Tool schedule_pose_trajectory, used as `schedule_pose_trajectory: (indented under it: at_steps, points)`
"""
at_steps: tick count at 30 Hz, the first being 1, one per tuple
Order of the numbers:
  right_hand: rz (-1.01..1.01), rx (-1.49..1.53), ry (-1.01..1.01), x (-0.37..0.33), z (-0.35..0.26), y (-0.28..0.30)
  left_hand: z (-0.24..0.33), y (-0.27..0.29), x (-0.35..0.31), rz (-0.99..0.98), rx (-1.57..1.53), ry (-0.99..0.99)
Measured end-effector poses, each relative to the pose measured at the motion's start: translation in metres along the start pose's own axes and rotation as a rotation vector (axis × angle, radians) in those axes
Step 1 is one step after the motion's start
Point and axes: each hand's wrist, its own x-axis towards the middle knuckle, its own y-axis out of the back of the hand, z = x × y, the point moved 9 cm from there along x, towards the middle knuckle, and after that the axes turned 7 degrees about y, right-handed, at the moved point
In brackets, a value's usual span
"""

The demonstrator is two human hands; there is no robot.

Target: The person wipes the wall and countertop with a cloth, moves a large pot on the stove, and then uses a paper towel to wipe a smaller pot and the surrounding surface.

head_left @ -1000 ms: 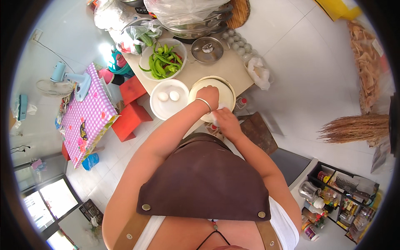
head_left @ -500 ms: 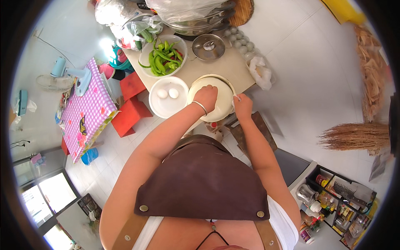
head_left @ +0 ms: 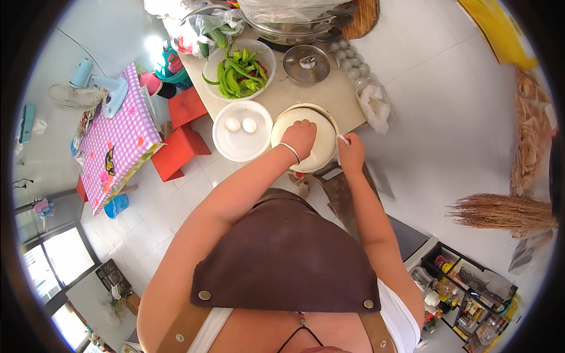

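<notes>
A round cream-coloured pan or basin [head_left: 321,147] stands at the near edge of the table, with a pale flat disc, perhaps a lid, inside its rim. My left hand [head_left: 300,136] is closed in a fist over the disc; its fingers hide whatever they may grip. At the pan's right rim my right hand [head_left: 352,153] is closed, a small white scrap [head_left: 342,140] showing at its fingertips; I cannot tell what it is. Left of the pan, two white eggs [head_left: 241,125] lie in a white bowl [head_left: 242,152].
Behind the bowl is a clear bowl [head_left: 269,53] of green peppers [head_left: 238,73]. A glass lid [head_left: 306,63], a tray of eggs [head_left: 353,66], a white plastic bag [head_left: 374,109] and a steamer pot [head_left: 291,32] stand farther back. Red stools [head_left: 179,150] are at the left.
The view has shifted slightly, so the table things appear a little farther right. Both hands keep nearly the same places at the pan, still closed.
</notes>
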Motion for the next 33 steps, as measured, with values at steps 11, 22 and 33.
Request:
schedule_pose_trajectory:
  at_steps: [11, 22, 33]
  points:
    - [-0.114, -0.158, 0.307, 0.061, -0.056, -0.025, 0.004, 0.001, -0.003, 0.016, -0.027, -0.029]
    - [-0.385, -0.157, 0.671, 0.099, -0.092, -0.1, 0.003, 0.002, -0.003, 0.08, -0.047, -0.06]
    - [-0.495, -0.05, 0.699, 0.103, -0.092, -0.099, -0.001, 0.003, -0.005, 0.122, -0.07, -0.02]
